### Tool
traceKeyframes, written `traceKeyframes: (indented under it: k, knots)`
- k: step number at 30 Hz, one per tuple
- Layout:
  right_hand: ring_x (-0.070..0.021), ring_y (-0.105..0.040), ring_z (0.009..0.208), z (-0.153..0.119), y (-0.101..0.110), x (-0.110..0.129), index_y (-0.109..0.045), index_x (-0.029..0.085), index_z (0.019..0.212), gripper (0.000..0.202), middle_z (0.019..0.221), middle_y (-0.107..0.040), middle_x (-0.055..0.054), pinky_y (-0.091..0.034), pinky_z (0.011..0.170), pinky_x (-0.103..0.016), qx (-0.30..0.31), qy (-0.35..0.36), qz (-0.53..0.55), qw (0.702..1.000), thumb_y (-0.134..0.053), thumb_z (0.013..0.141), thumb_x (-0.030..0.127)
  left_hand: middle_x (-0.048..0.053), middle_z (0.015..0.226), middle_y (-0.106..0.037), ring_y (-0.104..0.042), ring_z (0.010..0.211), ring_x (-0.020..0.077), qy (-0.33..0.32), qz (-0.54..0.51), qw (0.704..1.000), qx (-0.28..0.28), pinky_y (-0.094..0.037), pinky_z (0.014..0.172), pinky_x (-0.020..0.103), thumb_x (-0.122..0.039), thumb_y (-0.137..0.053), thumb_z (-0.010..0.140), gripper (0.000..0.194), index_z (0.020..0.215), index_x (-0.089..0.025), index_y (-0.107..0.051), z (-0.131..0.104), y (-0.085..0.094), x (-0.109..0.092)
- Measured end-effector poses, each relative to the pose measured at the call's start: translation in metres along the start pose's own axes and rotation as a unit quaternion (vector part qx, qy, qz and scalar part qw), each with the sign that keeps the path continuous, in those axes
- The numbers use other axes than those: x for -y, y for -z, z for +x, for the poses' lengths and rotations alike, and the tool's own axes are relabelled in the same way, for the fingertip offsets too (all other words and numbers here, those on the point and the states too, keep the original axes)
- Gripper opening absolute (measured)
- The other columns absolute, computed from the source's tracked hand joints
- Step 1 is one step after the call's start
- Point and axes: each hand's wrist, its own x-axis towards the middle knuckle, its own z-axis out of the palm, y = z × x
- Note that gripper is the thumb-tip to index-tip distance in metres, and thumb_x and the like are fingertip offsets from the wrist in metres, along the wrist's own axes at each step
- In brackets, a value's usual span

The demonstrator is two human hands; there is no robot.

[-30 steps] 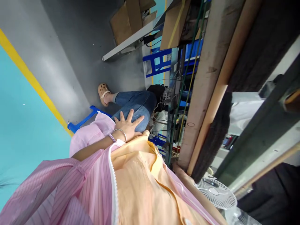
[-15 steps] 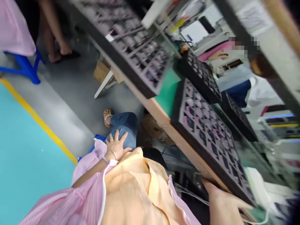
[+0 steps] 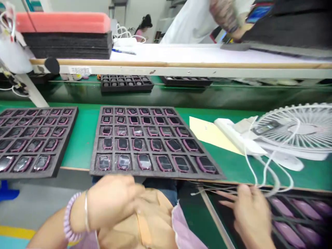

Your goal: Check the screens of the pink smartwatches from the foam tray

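Observation:
My left hand (image 3: pixel 114 199), with a bracelet and a purple coil at the wrist, is raised in front of my body just below the middle foam tray (image 3: pixel 94 152). Its fingers are blurred and curled, and whether they hold anything is hidden. At the table's front edge, my right hand (image 3: pixel 251 211) touches or lies beside white cables (image 3: pixel 278 186); I cannot make out a grip. The middle tray holds rows of purple-framed watches (image 3: pixel 164 163). A second foam tray (image 3: pixel 63 148) with similar watches sits at the left.
A white fan (image 3: pixel 298 128) and a yellow paper (image 3: pixel 215 135) are on the green table (image 3: pixel 80 138) at the right. More purple pieces (image 3: pixel 290 235) lie in a tray below the edge. Behind runs a shelf (image 3: pixel 181 71) with a red foam stack (image 3: pixel 62 23). A person's arm (image 3: pixel 225 15) is beyond it.
The view has swung from the floor to face the table. My left hand has left my leg and come up before my body. My right hand now appears by the cables.

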Motion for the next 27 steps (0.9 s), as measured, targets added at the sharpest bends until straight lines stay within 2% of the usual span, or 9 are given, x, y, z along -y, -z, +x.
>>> traceKeyframes:
  k: [3,5,7,9,12,16,20,24,27]
  knots:
    - [-0.0392,-0.07,0.096,0.028,0.015,0.028,-0.04,0.047,0.146,0.051,0.142,-0.052,-0.017,-0.055,0.085,-0.061,-0.122,0.1,0.001,0.988,-0.047,0.102,0.07,0.01,0.116,-0.072,-0.066,0.113,0.0259,0.098,0.131,0.978,-0.126,-0.049,0.106,0.036,-0.036,-0.044,0.106,0.036,0.116,-0.021,-0.076,0.084,0.065,0.004]
    - [-0.0377,-0.068,0.103,0.056,0.001,0.072,-0.057,0.036,0.13,0.033,0.122,-0.063,-0.014,-0.053,0.096,-0.059,-0.043,0.254,-0.028,0.966,-0.046,0.107,0.057,0.014,0.125,-0.068,-0.061,0.124,0.0284,0.218,0.19,0.944,-0.161,-0.045,0.112,0.038,-0.036,-0.042,0.107,0.04,0.122,-0.015,-0.074,0.14,0.09,0.02]
    - [-0.0334,-0.069,0.101,0.085,-0.03,0.123,-0.068,0.027,0.11,0.027,0.107,-0.068,-0.012,-0.057,0.093,-0.052,0.081,0.416,-0.044,0.904,-0.049,0.106,0.045,0.026,0.134,-0.06,-0.056,0.13,0.0383,0.286,0.205,0.921,-0.165,-0.047,0.109,0.046,-0.033,-0.055,0.102,0.04,0.123,-0.003,-0.072,0.182,0.1,0.04]
    - [-0.0287,-0.068,0.108,0.108,-0.07,0.169,-0.072,0.02,0.11,0.025,0.109,-0.07,-0.012,-0.055,0.097,-0.042,0.219,0.453,-0.11,0.857,-0.049,0.106,0.03,0.03,0.135,-0.058,-0.055,0.13,0.0422,0.317,0.205,0.912,-0.162,-0.049,0.106,0.049,-0.038,-0.065,0.097,0.046,0.121,0.0,-0.071,0.206,0.1,0.056]
    - [-0.0294,-0.066,0.115,0.127,-0.128,0.214,-0.074,0.013,0.109,0.023,0.117,-0.068,-0.017,-0.05,0.105,-0.04,0.284,0.393,-0.278,0.829,-0.055,0.107,0.025,0.032,0.135,-0.057,-0.053,0.131,0.0448,0.331,0.191,0.905,-0.186,-0.047,0.107,0.055,-0.04,-0.064,0.097,0.047,0.121,0.0,-0.069,0.216,0.092,0.07]
    - [-0.0408,-0.064,0.116,0.131,-0.172,0.226,-0.072,0.006,0.104,0.029,0.12,-0.065,-0.028,-0.049,0.101,-0.047,0.273,0.364,-0.308,0.836,-0.073,0.1,0.034,0.026,0.128,-0.062,-0.055,0.13,0.0416,0.292,0.121,0.918,-0.239,-0.044,0.11,0.052,-0.025,-0.072,0.089,0.028,0.11,-0.007,-0.067,0.209,0.086,0.075]
    - [-0.034,-0.068,0.1,0.132,-0.18,0.21,-0.064,0.011,0.1,0.025,0.107,-0.068,-0.019,-0.05,0.085,-0.038,0.316,0.353,-0.236,0.848,-0.081,0.092,0.029,0.01,0.097,-0.069,-0.066,0.099,0.026,0.23,-0.046,0.93,-0.284,-0.051,0.094,0.039,-0.012,-0.063,0.088,0.007,0.091,-0.017,-0.058,0.205,0.086,0.079]
    - [-0.0234,-0.066,0.083,0.138,-0.183,0.192,-0.054,0.018,0.102,0.015,0.091,-0.066,-0.006,-0.048,0.074,-0.031,0.373,0.331,-0.089,0.862,-0.067,0.096,0.022,0.0,0.076,-0.061,-0.062,0.066,0.014,0.18,-0.272,0.897,-0.299,-0.051,0.068,0.026,-0.029,-0.061,0.092,0.016,0.095,-0.018,-0.05,0.204,0.085,0.083]
    - [-0.0163,-0.062,0.065,0.143,-0.186,0.187,-0.051,0.019,0.11,0.018,0.085,-0.064,-0.002,-0.047,0.061,-0.026,0.43,0.28,0.045,0.857,-0.051,0.102,0.036,-0.002,0.077,-0.06,-0.06,0.061,0.0101,0.152,-0.391,0.857,-0.3,-0.047,0.061,0.022,-0.045,-0.067,0.086,0.039,0.106,-0.017,-0.049,0.202,0.084,0.082]
